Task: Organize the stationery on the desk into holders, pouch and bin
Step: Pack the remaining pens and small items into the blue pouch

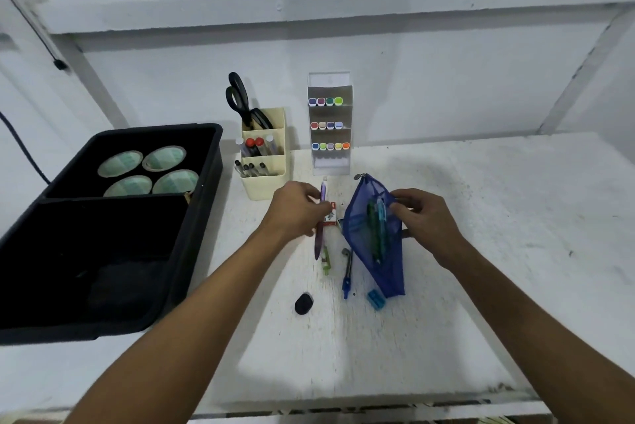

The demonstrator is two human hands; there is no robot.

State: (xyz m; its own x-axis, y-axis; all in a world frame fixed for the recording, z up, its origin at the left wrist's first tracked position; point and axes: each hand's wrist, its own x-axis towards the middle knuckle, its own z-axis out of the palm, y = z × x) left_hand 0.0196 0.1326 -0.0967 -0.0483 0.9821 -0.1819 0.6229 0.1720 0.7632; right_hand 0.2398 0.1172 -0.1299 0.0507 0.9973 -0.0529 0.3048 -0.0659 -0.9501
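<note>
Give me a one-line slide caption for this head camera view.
Left hand holds a purple pen while right hand grips the open blue mesh pouch.

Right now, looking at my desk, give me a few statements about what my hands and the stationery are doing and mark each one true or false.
1. The left hand holds a purple pen. True.
2. The right hand grips the blue mesh pouch at its opening. True.
3. The pouch is empty. False: pens show through the mesh.
4. The scissors lie flat on the desk. False: they stand in the cream holder.
5. Four tape rolls sit in the black bin. True.
6. The black eraser is inside the bin. False: it lies on the desk.
</note>
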